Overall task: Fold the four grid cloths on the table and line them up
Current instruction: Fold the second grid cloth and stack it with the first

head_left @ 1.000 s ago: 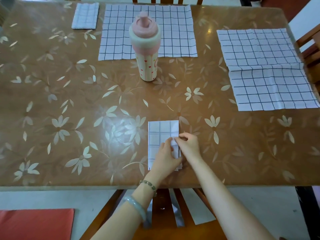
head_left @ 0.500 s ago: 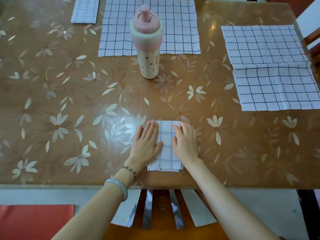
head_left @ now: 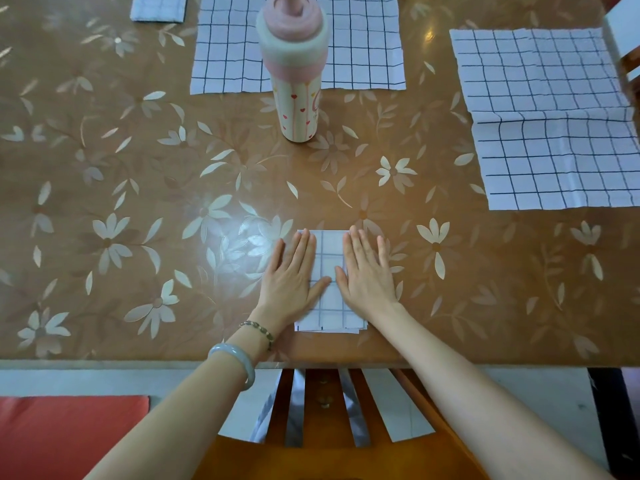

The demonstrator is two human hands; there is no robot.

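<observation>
Worktop, floral pattern; contents listed left to right.

- Finished folded cloth: a small packet at the far left edge, partly out of view. It probably marks the start of the line.
- Unfolded grid cloth: spread flat at the far centre, not yet folded.
- Pink-capped bottle: upright, standing in front of that cloth and hiding part of it. It has no part in the task.
- Left hand: palm down, with straight fingers close together and the thumb angled inward. It presses the left side of the cloth below, and the wrist is low.
- Folded grid cloth: a narrow packet near the front edge, with layered ends showing at its near end. It is pinned flat, likely to set the creases.
- Right hand: mirrors the left – flat, fingers straight and slightly spread, pressing the right side.
- Creased grid cloth: lies open at the right edge, well apart, with one fold line across it.
</observation>
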